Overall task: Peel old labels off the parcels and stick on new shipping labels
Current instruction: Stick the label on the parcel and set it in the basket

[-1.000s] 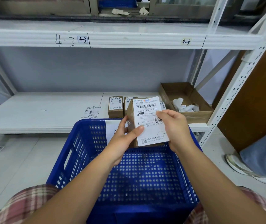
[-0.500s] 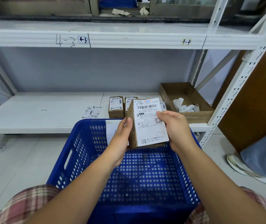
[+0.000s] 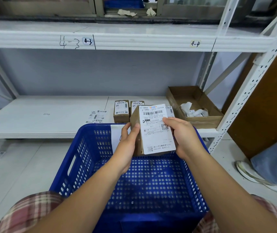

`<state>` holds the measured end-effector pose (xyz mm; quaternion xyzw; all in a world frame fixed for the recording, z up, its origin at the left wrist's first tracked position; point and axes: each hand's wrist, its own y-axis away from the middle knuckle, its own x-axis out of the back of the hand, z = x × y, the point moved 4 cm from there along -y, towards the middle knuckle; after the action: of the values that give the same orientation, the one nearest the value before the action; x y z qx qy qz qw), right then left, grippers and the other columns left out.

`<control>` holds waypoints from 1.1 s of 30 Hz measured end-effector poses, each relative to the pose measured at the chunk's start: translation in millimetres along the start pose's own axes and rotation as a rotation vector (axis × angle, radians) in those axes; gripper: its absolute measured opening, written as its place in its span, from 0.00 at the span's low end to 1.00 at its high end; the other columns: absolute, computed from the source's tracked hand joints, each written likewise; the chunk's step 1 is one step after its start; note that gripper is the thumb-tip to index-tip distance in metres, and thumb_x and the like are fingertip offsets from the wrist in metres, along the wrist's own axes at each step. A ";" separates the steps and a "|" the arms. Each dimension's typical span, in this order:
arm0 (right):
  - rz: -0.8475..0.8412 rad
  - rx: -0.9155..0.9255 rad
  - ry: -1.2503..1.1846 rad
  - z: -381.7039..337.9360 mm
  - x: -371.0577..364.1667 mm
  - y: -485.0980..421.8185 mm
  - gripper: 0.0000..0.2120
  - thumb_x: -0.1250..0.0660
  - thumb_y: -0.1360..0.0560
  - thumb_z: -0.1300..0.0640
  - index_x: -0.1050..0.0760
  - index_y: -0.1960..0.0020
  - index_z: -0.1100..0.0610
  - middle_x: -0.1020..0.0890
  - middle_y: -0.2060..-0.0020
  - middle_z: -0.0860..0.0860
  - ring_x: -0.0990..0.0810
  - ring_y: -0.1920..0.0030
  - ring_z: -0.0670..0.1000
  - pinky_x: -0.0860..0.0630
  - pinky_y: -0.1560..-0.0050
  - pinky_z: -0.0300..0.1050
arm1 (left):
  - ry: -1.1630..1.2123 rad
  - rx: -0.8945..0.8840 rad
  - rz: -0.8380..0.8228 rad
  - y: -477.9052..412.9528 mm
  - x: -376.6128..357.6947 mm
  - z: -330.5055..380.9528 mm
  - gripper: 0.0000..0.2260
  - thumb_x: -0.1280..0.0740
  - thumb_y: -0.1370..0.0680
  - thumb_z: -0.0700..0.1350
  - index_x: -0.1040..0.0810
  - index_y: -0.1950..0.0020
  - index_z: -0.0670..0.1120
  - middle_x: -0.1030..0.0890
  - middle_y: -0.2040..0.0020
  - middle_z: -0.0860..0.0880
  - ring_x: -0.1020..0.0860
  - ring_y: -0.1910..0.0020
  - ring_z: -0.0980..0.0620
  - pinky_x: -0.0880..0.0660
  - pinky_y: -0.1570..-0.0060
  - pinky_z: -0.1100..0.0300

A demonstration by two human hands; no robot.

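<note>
Head view: I look down over a blue basket [image 3: 90, 145] in front of me towards a white shelf [image 3: 41, 118].
Loose labels: a few printed sheets [image 3: 96, 116] lie flat on the shelf, left of the small parcels.
White sheet: a blank piece of paper [image 3: 115, 138] stands against the basket's far wall, partly behind my left hand.
Shelf parcels: two small brown boxes [image 3: 121, 111] stand side by side at the shelf's front, each with a label on top; the corner of another label shows behind the parcel I hold.
Left hand: my left hand [image 3: 129, 140] grips the left side of the parcel, fingers curled round the cardboard, the thumb tip at the label's left edge.
Parcel: the brown parcel [image 3: 135, 119] is up in the air above the basket's far end, held between both hands and tilted with its labelled face towards me.
Label: a white shipping label [image 3: 156, 132] with a barcode and QR codes covers that face; its bottom edge overhangs the cardboard.
Right hand: my right hand [image 3: 181, 137] grips the right side, fingers lying on the label beside a QR code.
Cardboard box: an open tray-like box [image 3: 203, 121] sits on the shelf's right end, with crumpled white label scraps [image 3: 193, 111] inside.
Floor: a white shoe [image 3: 252, 177] rests at far right.
</note>
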<state>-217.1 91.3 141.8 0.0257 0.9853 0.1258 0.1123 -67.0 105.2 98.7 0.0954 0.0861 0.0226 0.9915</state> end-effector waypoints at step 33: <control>0.219 0.524 0.727 -3.9 -7.9 6.9 0.06 0.34 0.21 0.52 0.22 0.48 0.54 0.18 0.58 0.46 0.19 0.56 0.47 0.21 0.60 0.43 | -0.074 -0.049 0.196 -2.1 4.4 -2.7 0.25 0.39 0.21 0.55 0.46 0.29 0.54 0.21 0.51 0.52 0.23 0.51 0.56 0.29 0.47 0.56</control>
<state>-210.2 96.4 148.9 0.1112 0.9509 -0.1154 -0.2649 -63.1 103.9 95.0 0.0799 0.0393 0.1179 0.9890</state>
